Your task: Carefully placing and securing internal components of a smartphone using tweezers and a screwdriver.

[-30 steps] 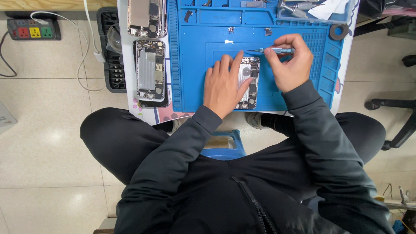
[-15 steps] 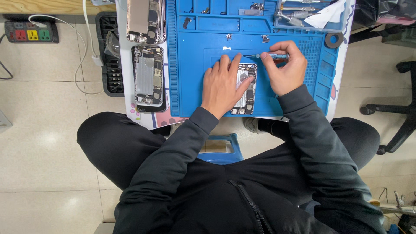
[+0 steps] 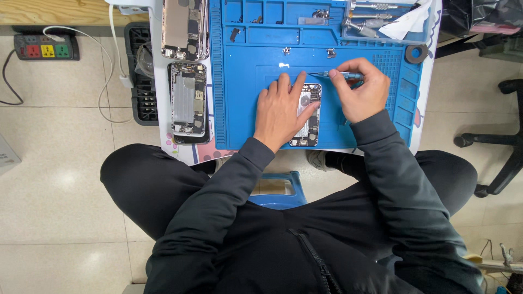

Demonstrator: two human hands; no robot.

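An opened phone body [image 3: 309, 117] lies on a blue repair mat [image 3: 245, 81], its inner parts showing. My left hand [image 3: 281, 111] rests flat on its left side, fingers spread over the top half, pinning it down. My right hand [image 3: 361, 91] pinches a thin blue-handled screwdriver [image 3: 333, 74], held level, its tip pointing left just above the phone's upper edge. Both sleeves are dark grey.
Two more opened phone bodies [image 3: 188, 100] [image 3: 184, 28] lie left of the mat on the small white table [image 3: 163, 136]. A clear tray of tools [image 3: 376, 24] and a tape roll [image 3: 417, 54] sit at the back right. A power strip [image 3: 46, 47] and black chair base [image 3: 501, 136] are on the floor.
The view has drifted slightly. Both hands stay on the phone; the right hand with the screwdriver has shifted only a little near the phone's top edge.
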